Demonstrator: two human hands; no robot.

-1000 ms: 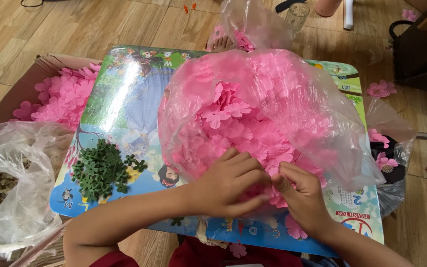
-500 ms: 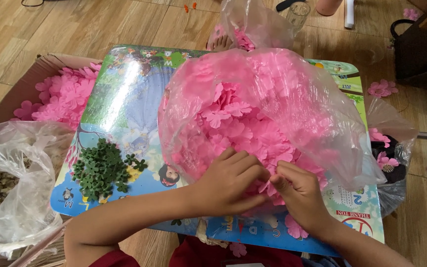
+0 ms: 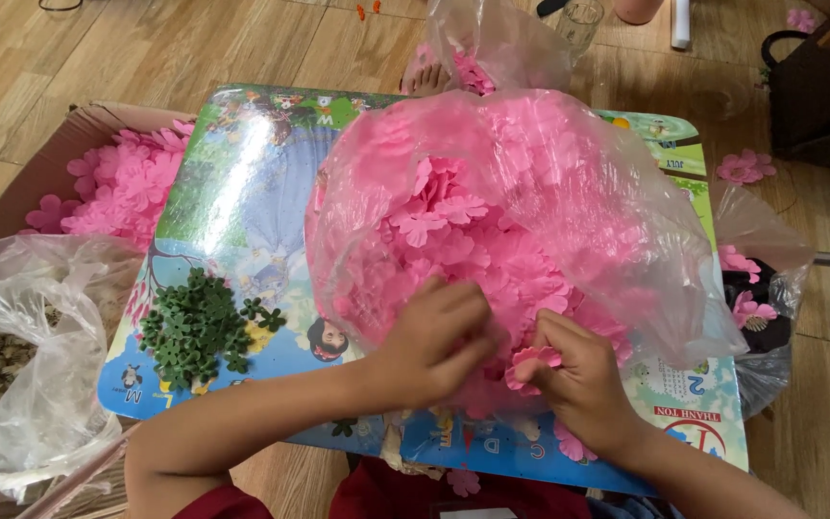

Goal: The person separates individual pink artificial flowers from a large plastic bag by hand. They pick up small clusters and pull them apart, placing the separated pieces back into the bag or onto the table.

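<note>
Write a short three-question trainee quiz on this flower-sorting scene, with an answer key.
1. True or false: the right hand pinches a pink flower piece between its fingertips.
2. What lies piled on the picture board, left of the left hand? A) green leaf pieces B) yellow beads C) white buttons
3. Where do loose pink petals sit at far left, outside the clear bag?

Key
1. True.
2. A, the green leaf pieces.
3. In the cardboard box.
</note>
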